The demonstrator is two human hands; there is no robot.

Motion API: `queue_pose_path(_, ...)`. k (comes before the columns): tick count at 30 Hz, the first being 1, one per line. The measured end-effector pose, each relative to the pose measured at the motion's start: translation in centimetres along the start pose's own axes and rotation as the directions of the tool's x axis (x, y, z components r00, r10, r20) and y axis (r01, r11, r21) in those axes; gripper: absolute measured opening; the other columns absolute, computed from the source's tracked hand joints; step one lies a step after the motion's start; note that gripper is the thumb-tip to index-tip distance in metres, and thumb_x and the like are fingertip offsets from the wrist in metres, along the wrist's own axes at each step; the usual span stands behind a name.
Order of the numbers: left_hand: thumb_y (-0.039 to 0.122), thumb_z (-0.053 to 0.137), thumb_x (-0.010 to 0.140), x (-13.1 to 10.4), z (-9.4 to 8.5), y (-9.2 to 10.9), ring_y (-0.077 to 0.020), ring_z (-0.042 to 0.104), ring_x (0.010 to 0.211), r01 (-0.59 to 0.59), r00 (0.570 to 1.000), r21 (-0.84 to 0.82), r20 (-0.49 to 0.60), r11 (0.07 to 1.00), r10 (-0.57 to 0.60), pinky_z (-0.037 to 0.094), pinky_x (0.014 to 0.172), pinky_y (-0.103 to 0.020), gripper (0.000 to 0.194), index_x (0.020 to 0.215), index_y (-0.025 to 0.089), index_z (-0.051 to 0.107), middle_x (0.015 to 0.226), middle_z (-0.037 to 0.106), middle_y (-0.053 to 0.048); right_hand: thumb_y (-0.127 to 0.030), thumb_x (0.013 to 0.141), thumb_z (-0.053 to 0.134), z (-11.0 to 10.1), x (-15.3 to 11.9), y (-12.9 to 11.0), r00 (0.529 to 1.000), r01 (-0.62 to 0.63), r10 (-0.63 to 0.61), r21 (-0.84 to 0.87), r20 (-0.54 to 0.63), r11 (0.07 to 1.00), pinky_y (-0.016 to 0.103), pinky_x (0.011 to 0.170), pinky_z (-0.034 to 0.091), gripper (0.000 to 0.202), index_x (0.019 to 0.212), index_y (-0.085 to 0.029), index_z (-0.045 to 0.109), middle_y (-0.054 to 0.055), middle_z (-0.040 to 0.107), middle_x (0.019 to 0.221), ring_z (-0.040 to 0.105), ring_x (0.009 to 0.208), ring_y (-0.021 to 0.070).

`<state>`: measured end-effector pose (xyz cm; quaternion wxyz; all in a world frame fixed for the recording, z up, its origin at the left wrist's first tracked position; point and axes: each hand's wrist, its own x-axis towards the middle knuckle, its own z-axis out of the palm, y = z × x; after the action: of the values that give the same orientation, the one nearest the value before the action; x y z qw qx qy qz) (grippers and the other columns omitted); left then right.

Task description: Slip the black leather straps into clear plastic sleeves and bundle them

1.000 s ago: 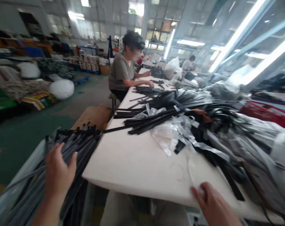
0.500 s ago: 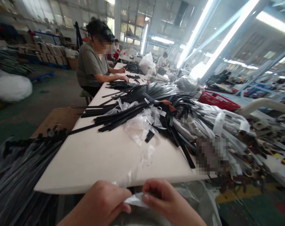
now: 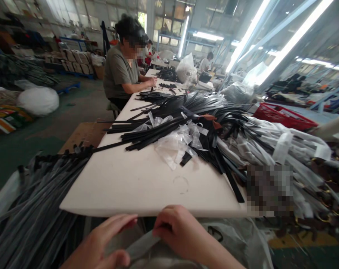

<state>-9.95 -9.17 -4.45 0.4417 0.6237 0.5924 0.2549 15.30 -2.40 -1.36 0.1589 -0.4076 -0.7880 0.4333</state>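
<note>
At the table's near edge, my right hand (image 3: 176, 231) pinches one end of a translucent plastic strip (image 3: 143, 243). The strip slants down to the left, toward the thumb of my left hand (image 3: 109, 241). That hand is open, its fingers stretched out and the thumb apart; whether the thumb touches the strip I cannot tell. Beyond my hands, crumpled clear plastic film (image 3: 172, 147) rests against a pile of flat black straps (image 3: 147, 130) on the white table (image 3: 110, 183).
Plastic-wrapped straps (image 3: 284, 144) with metal rings pile up at the right, before a red basket (image 3: 284, 116). More wrapped black strips (image 3: 49, 190) lie low at the left. A co-worker (image 3: 121, 71) works along the table's far left side. Below my hands hangs clear plastic sheeting (image 3: 236, 239).
My left hand has let go of the plastic strip and opened, moving down and left. The right hand keeps its pinch. My view has turned a little left. The co-worker's hands have come together.
</note>
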Motion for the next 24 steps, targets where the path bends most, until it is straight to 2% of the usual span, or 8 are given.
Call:
queue_pose_path(4,0.020,0.066,0.070,5.1,2.8,4.7,-0.0241,0.066,0.087,0.108,0.971,-0.216,0.230,0.970,-0.057,0.050,0.076,-0.029,0.023,0.091,0.022,0.075,0.090,0.074,-0.004,-0.008,0.080,0.058,-0.7,0.2,-0.4,0.993,0.107,-0.107,0.003,0.045,0.994,0.021,0.068,0.044,0.021,0.087,-0.019,0.074,0.003,0.072,0.081,0.063,0.074,0.0151)
queue_pose_path(7,0.016,0.061,0.069,6.9,3.5,5.7,-0.0200,0.062,0.076,0.127,0.974,-0.226,0.215,0.966,-0.077,0.045,0.068,-0.026,0.014,0.076,0.018,0.074,0.076,0.070,-0.003,-0.020,0.088,0.056,-3.9,-1.3,2.2,0.985,-0.037,0.031,-0.032,-0.167,0.999,0.024,0.069,0.048,0.023,0.105,-0.021,0.071,0.005,0.072,0.088,0.065,0.074,0.0168)
queue_pose_path(8,0.017,0.061,0.070,7.1,3.4,5.5,-0.0192,0.061,0.076,0.111,0.977,-0.234,0.206,0.966,-0.062,0.044,0.068,-0.025,0.015,0.078,0.018,0.074,0.077,0.069,-0.003,-0.027,0.090,0.054,-5.4,-2.1,3.6,0.929,-0.168,0.131,-0.079,-0.345,0.983,0.026,0.065,0.049,0.025,0.109,-0.019,0.069,0.008,0.071,0.088,0.065,0.069,0.0180)
queue_pose_path(11,0.021,0.062,0.073,7.6,3.1,4.7,-0.0170,0.057,0.074,0.104,0.981,-0.306,0.187,0.946,-0.048,0.043,0.066,-0.025,0.022,0.090,0.018,0.075,0.079,0.064,-0.002,-0.029,0.093,0.048,-9.7,-4.6,8.2,0.553,-0.698,0.243,-0.285,-0.797,0.657,0.039,0.075,0.049,0.030,0.111,-0.009,0.063,0.022,0.066,0.103,0.065,0.085,0.0290)
queue_pose_path(14,0.022,0.066,0.069,8.1,3.1,4.3,-0.0157,0.055,0.070,0.147,0.982,-0.381,0.169,0.913,-0.087,0.043,0.063,-0.024,0.032,0.101,0.019,0.073,0.075,0.059,0.000,-0.028,0.089,0.052,-12.0,-6.2,11.5,0.438,-0.850,0.360,-0.250,-0.824,0.463,0.046,0.077,0.046,0.030,0.106,-0.004,0.059,0.029,0.064,0.100,0.064,0.092,0.0378)
queue_pose_path(20,0.029,0.073,0.063,8.7,3.2,4.0,-0.0144,0.053,0.063,0.141,0.988,-0.409,0.116,0.902,-0.103,0.042,0.058,-0.023,0.031,0.093,0.021,0.074,0.068,0.056,0.001,-0.029,0.082,0.055,-12.2,-6.1,12.4,0.511,-0.737,0.465,-0.091,-0.723,0.669,0.034,0.067,0.048,0.015,0.076,-0.015,0.060,0.013,0.065,0.078,0.064,0.078,0.0252)
queue_pose_path(22,0.030,0.074,0.062,8.8,3.2,3.5,-0.0143,0.052,0.063,0.128,0.991,-0.396,0.083,0.909,-0.104,0.043,0.058,-0.023,0.029,0.090,0.021,0.074,0.067,0.055,0.002,-0.041,0.080,0.059,-11.1,-5.8,11.6,0.624,-0.595,0.511,0.065,-0.592,0.801,0.026,0.051,0.045,0.025,0.073,-0.017,0.058,0.003,0.058,0.063,0.058,0.056,0.0166)
queue_pose_path(24,0.028,0.074,0.062,8.8,3.1,3.0,-0.0136,0.051,0.062,0.128,0.992,-0.393,0.066,0.911,-0.110,0.042,0.057,-0.023,0.028,0.089,0.021,0.074,0.066,0.054,0.002,-0.051,0.073,0.065,-9.2,-5.1,10.4,0.811,-0.306,0.489,0.480,-0.320,0.822,0.019,0.037,0.037,0.035,0.075,-0.018,0.055,-0.004,0.051,0.057,0.045,0.039,0.0089)
